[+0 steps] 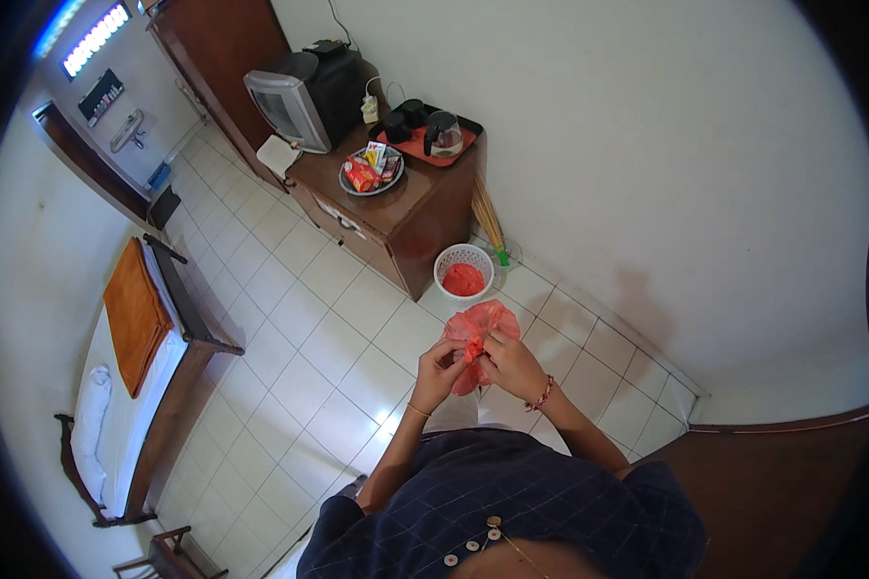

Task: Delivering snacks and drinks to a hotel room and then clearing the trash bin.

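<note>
Both my hands meet in front of my body on a thin, crumpled red plastic bag [490,317]. My left hand [437,374] pinches the bunched part of the bag from the left. From the right, my right hand [514,366] closes its fingers on the same bunched part, with a braided bracelet at its wrist. The bag's loose folds spread above and below my fingers. Just beyond the bag, a white perforated waste basket [440,262] stands on the floor, with red plastic [463,279] inside it.
A wooden cabinet [423,241] holds a television [290,104], a bowl of packets [367,172] and a tray [469,132] with a glass pot and black cups. A broom [489,217] leans by the wall. A bed [154,386] stands at left, a brown surface [763,492] at lower right.
</note>
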Demonstrator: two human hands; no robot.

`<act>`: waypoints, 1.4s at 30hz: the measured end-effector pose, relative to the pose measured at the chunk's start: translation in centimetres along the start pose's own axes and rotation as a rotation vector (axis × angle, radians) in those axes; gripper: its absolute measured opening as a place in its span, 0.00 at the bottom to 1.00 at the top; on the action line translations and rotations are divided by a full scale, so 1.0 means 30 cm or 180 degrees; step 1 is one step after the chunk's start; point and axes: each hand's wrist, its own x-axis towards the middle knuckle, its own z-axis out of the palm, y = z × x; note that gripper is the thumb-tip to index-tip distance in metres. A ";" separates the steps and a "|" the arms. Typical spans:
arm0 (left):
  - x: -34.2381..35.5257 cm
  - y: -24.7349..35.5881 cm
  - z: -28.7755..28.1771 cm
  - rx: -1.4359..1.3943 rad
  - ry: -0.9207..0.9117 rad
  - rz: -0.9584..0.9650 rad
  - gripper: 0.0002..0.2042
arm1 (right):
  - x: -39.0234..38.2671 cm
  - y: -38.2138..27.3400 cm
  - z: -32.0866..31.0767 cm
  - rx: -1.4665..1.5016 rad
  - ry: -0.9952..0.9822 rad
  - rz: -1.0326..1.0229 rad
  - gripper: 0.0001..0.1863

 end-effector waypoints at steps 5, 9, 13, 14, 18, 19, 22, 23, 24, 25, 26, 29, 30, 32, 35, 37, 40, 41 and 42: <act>-0.131 0.013 -0.015 -0.0014 0.0119 0.0070 0.08 | -0.078 -0.120 0.066 -0.0116 0.0238 0.0082 0.08; -0.201 0.022 -0.078 0.0045 0.0069 0.0021 0.07 | -0.116 -0.218 0.126 0.0135 0.0428 0.0441 0.09; -0.277 0.009 -0.161 0.0160 -0.0078 -0.0040 0.06 | -0.160 -0.313 0.237 0.0859 0.0784 0.1159 0.11; -0.297 0.009 -0.182 0.0104 -0.0121 -0.0128 0.06 | -0.171 -0.333 0.264 0.0862 0.0806 0.1164 0.11; -0.372 0.028 -0.252 0.0372 -0.0322 -0.0257 0.08 | -0.207 -0.395 0.333 0.1428 0.0955 0.1669 0.11; -0.383 0.040 -0.272 0.0384 -0.0332 -0.0270 0.08 | -0.213 -0.412 0.346 0.1417 0.0876 0.1773 0.11; -0.426 0.054 -0.317 0.0532 -0.0502 -0.0303 0.08 | -0.221 -0.472 0.378 0.1460 0.0893 0.1782 0.09; -0.439 0.047 -0.324 0.0417 -0.0422 -0.0289 0.08 | -0.227 -0.482 0.391 0.1459 0.0910 0.1789 0.09; -0.450 0.042 -0.331 0.0301 -0.0339 -0.0274 0.08 | -0.234 -0.487 0.405 0.1404 0.0884 0.1795 0.09; -0.459 0.039 -0.338 0.0302 -0.0350 -0.0271 0.08 | -0.239 -0.492 0.418 0.1348 0.0854 0.1798 0.09; -0.471 0.039 -0.342 0.0325 -0.0336 -0.0258 0.08 | -0.246 -0.499 0.428 0.1342 0.0858 0.1806 0.09; -0.508 0.056 -0.339 0.0288 -0.0287 -0.0230 0.08 | -0.258 -0.521 0.445 0.1349 0.1000 0.1699 0.09; -0.517 0.063 -0.340 0.0233 -0.0253 -0.0217 0.08 | -0.262 -0.530 0.449 0.1364 0.0975 0.1698 0.09; -0.534 0.064 -0.351 0.0234 -0.0245 -0.0227 0.08 | -0.270 -0.547 0.456 0.1373 0.0920 0.1673 0.09; -0.552 0.070 -0.363 0.0256 -0.0317 -0.0314 0.08 | -0.287 -0.562 0.469 0.1381 0.0885 0.1683 0.09; -0.562 0.077 -0.355 0.0277 -0.0394 -0.0376 0.08 | -0.307 -0.554 0.479 0.1430 0.0888 0.1633 0.08; -0.579 0.080 -0.343 0.0244 -0.0375 -0.0282 0.07 | -0.320 -0.562 0.468 0.1437 0.0828 0.1573 0.07; -0.588 0.075 -0.337 0.0361 -0.0356 -0.0200 0.07 | -0.329 -0.561 0.467 0.1439 0.0813 0.1558 0.07; -0.598 0.071 -0.331 0.0478 -0.0336 -0.0119 0.07 | -0.340 -0.556 0.467 0.1427 0.0842 0.1466 0.07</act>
